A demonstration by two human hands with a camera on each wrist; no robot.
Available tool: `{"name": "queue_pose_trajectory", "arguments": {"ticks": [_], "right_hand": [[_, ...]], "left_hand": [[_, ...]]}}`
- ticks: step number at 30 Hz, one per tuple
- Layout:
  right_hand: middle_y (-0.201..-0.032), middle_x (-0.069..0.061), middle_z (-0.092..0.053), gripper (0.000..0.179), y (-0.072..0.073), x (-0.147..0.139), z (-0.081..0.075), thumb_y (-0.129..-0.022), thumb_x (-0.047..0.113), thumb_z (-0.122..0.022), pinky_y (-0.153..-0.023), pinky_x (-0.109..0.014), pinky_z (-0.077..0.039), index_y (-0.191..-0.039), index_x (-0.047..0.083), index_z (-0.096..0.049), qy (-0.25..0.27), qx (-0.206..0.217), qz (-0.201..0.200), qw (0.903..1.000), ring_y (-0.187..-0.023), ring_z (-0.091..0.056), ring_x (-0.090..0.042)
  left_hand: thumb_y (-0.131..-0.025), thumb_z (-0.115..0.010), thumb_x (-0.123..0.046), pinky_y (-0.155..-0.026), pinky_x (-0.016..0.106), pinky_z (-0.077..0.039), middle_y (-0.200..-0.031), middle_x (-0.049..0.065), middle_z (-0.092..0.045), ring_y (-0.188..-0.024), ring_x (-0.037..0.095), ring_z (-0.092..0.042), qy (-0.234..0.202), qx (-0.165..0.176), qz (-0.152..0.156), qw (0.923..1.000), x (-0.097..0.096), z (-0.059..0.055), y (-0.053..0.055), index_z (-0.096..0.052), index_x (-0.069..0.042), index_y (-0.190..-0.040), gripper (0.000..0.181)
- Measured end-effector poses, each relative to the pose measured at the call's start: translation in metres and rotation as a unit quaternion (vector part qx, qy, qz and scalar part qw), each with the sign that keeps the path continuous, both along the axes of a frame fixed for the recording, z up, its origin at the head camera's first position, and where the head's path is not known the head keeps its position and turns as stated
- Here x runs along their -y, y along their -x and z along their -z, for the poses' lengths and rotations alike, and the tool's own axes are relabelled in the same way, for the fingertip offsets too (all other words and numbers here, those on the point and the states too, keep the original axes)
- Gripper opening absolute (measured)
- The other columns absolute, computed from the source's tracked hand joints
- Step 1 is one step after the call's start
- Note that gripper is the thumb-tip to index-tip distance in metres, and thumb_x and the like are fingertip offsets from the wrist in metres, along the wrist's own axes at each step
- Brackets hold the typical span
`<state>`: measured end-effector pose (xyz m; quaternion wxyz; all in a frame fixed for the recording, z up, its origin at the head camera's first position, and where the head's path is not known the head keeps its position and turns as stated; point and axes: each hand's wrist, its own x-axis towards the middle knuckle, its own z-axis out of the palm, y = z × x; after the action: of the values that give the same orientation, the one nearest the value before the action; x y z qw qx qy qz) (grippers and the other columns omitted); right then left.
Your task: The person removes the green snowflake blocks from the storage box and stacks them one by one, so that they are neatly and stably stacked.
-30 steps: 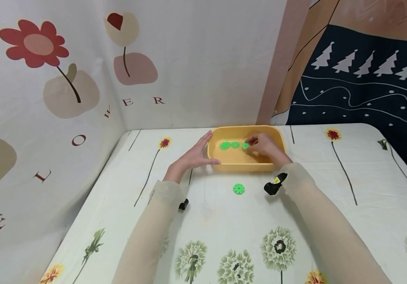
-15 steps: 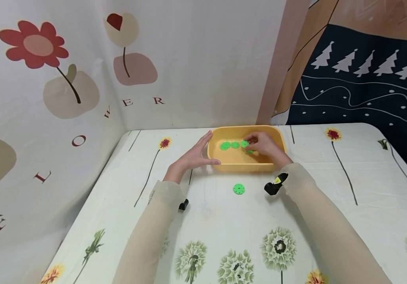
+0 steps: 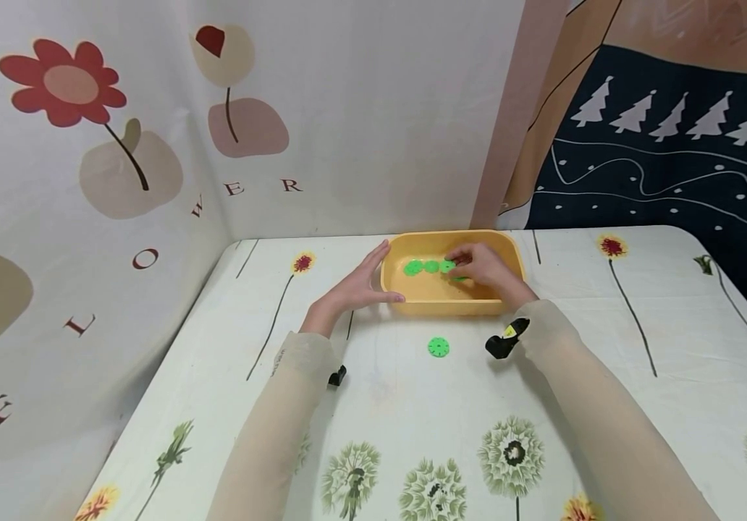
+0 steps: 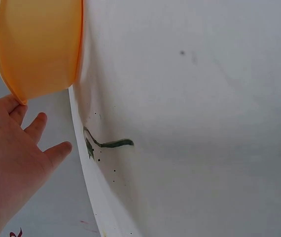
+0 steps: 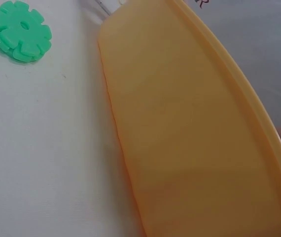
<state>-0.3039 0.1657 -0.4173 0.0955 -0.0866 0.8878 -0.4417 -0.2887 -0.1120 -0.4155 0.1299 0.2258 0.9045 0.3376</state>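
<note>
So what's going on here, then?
A person's left hand rests spread against the left end of a yellow bin. Their right hand is inside it, pinching a green disc. Other green discs lie in the bin, and a small green stack sits on the table in front.

A shallow yellow tub stands upright just right of centre in the head view, green discs lined up inside; the row's rightmost disc is partly covered. Lower down, a notched green stack lies flat nearby.
</note>
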Motion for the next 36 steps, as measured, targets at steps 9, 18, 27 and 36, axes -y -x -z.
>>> {"name": "queue_pose_trajectory", "arguments": {"ticks": [9, 18, 27, 36], "right_hand": [[-0.120, -0.023, -0.066, 0.036, -0.0014, 0.0008, -0.0005, -0.089, 0.008, -0.073, -0.077, -0.015, -0.046, -0.123, -0.004, -0.067, 0.006, 0.004, -0.007, 1.0000, -0.104, -0.059, -0.027], [-0.122, -0.023, -0.066, 0.036, -0.0014, 0.0021, -0.0015, -0.090, 0.007, -0.072, -0.078, -0.016, -0.048, -0.124, -0.004, -0.066, 0.011, 0.008, -0.020, 0.9997, -0.106, -0.061, -0.028], [-0.123, -0.023, -0.065, 0.037, -0.0029, 0.0027, -0.0020, -0.091, 0.006, -0.071, -0.075, -0.012, -0.048, -0.126, -0.004, -0.065, 0.026, 0.013, -0.022, 0.9993, -0.106, -0.061, -0.027], [-0.126, -0.024, -0.064, 0.039, -0.0040, 0.0031, -0.0030, -0.091, 0.007, -0.071, -0.081, -0.016, -0.051, -0.128, -0.003, -0.064, 0.043, 0.024, -0.017, 0.9987, -0.110, -0.061, -0.028]], "left_hand": [[-0.080, -0.082, -0.045, -0.126, 0.052, -0.017, -0.169, -0.013, 0.003, -0.158, 0.020, -0.003, 0.005, 0.000, -0.004, 1.0000, 0.0006, 0.0012, 0.0009, -0.007, -0.020, -0.162, 0.114], [-0.080, -0.082, -0.045, -0.126, 0.052, -0.016, -0.169, -0.013, 0.002, -0.158, 0.019, -0.004, -0.002, 0.006, -0.009, 0.9999, 0.0013, 0.0000, 0.0001, -0.008, -0.020, -0.162, 0.114], [-0.079, -0.082, -0.046, -0.126, 0.053, -0.018, -0.169, -0.014, 0.002, -0.158, 0.020, -0.005, -0.005, 0.012, -0.014, 0.9998, 0.0006, -0.0001, -0.0005, -0.008, -0.022, -0.162, 0.114], [-0.080, -0.081, -0.048, -0.126, 0.052, -0.017, -0.169, -0.014, 0.002, -0.158, 0.018, -0.003, 0.006, 0.010, -0.011, 0.9999, -0.0004, 0.0008, 0.0008, -0.006, -0.024, -0.162, 0.114]]}}
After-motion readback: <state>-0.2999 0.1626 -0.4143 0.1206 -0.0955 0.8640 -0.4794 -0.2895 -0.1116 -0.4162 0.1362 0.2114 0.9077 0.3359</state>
